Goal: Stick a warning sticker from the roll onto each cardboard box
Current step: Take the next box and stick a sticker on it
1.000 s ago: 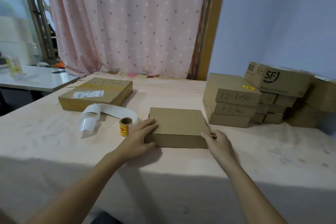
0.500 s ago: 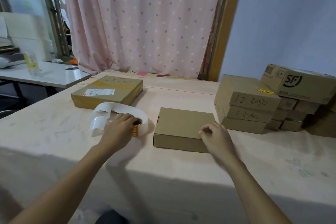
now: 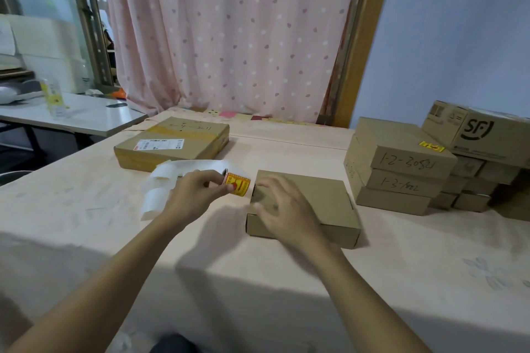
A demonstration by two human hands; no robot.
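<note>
My left hand (image 3: 195, 192) grips the small sticker roll (image 3: 237, 183), red and yellow, lifted just left of a plain cardboard box (image 3: 324, 203). A long white backing strip (image 3: 163, 183) trails from the roll over the table to the left. My right hand (image 3: 281, 209) hovers over the left part of that box, fingers spread and blurred, holding nothing. A flat box with a shipping label (image 3: 175, 143) lies further back on the left. A stack of boxes (image 3: 401, 172) at the right carries a yellow sticker (image 3: 431, 147) on its top.
More boxes, one printed SF (image 3: 481, 135), are piled at the far right. The table (image 3: 86, 209) has a pale pink cover. A white side table (image 3: 71, 117) with a bottle stands at left. Behind is a dotted pink curtain (image 3: 229, 31).
My left hand went from the box to the roll and picked it up, bringing it toward the box. My right hand shifted from the box's right front corner to its left part.
</note>
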